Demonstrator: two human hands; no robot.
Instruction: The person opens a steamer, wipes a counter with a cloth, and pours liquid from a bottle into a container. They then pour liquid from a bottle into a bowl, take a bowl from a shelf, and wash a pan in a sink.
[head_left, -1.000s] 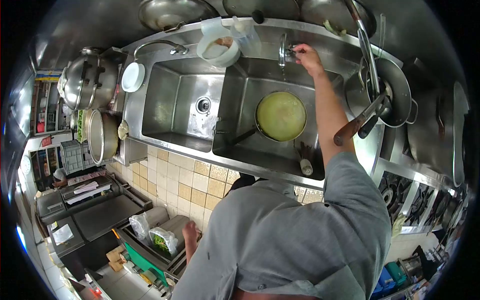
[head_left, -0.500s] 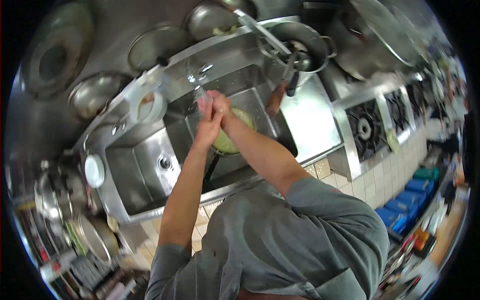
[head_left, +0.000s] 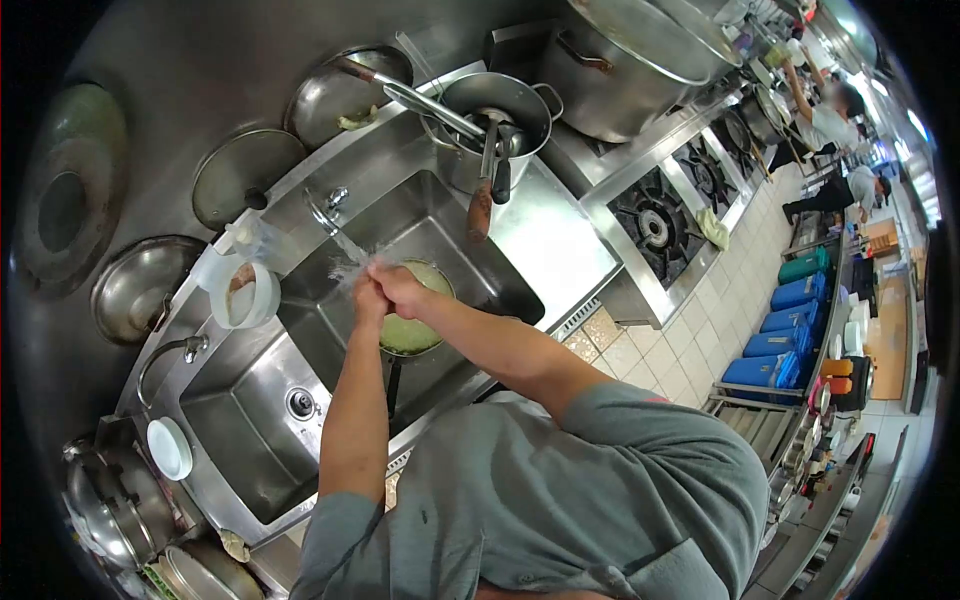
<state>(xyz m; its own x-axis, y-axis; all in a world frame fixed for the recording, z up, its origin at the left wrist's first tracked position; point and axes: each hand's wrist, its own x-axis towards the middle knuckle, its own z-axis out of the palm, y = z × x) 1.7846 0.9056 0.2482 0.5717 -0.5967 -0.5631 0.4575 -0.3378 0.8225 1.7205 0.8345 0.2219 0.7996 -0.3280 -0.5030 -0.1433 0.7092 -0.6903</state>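
Water runs from the faucet point(head_left: 322, 215) and splashes over my two hands, which press together above the right sink basin point(head_left: 445, 235). My left hand point(head_left: 368, 302) has its fingers closed against the other hand. Fingers curled, my right hand point(head_left: 400, 287) lies beside it; whether anything is between them is hidden by the hands and splashing water. Just under and beside my hands sits a pan point(head_left: 412, 335) with greenish, cloudy liquid, its black handle point(head_left: 393, 388) pointing toward me.
Behind the basin stands a pot point(head_left: 540, 105) with ladles and tongs. A white container point(head_left: 262, 300) is on the sink's divider, a white bowl point(head_left: 170, 448) at the left edge. Gas burners point(head_left: 655, 228) and blue bins point(head_left: 765, 370) are right. Two people point(head_left: 835, 125) point(head_left: 862, 187) are far off.
The view has swung to the right, showing more of the kitchen and the people. My hands have come closer together and lower under the water, with the fingers now more curled.
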